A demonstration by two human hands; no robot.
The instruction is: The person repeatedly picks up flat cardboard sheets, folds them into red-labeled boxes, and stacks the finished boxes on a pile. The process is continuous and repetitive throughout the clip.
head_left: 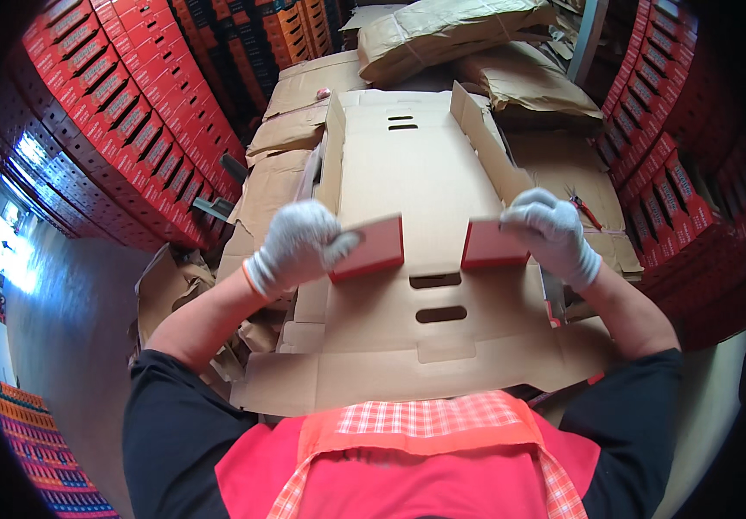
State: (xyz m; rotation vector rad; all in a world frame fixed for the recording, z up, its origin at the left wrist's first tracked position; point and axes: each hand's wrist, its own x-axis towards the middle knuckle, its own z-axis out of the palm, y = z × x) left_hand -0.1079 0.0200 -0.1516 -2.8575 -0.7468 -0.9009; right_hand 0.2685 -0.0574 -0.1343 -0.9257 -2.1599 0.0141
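Note:
A large brown cardboard box blank lies in front of me, its long side walls raised at the far part and its near end flat. Slotted handle holes run across both ends. My left hand, in a white knitted glove, pinches the left near corner flap, which is red along its edges. On the other side my right hand, gloved alike, grips the matching right corner flap. Both flaps stand tilted up and inward, apart from each other.
Paper-wrapped bundles lie beyond the blank. Red-handled pliers rest on brown packing at the right. Tall stacks of red boxes rise at left and right. Crumpled brown paper sits by my left forearm.

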